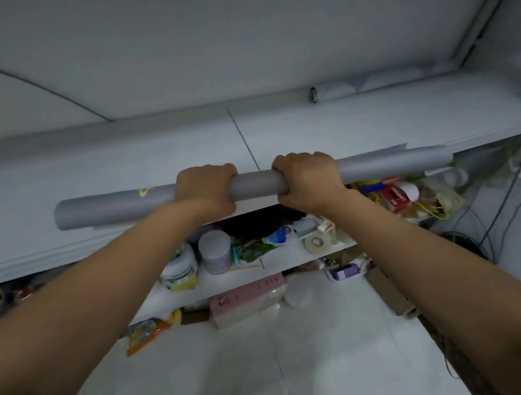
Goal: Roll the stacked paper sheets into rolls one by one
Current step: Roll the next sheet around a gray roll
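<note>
Paper roll [257, 185] looks fully wound into a long grey tube, though its right end is slightly uneven. It lies crosswise at the near edge of the stack of sheets [113, 161]. The left grip [206, 190] and right grip [308, 180] curl tightly round its middle, close together. A finished roll [370, 84] lies by the back wall. The stack looks thick, so most of the rolling is probably left.
</note>
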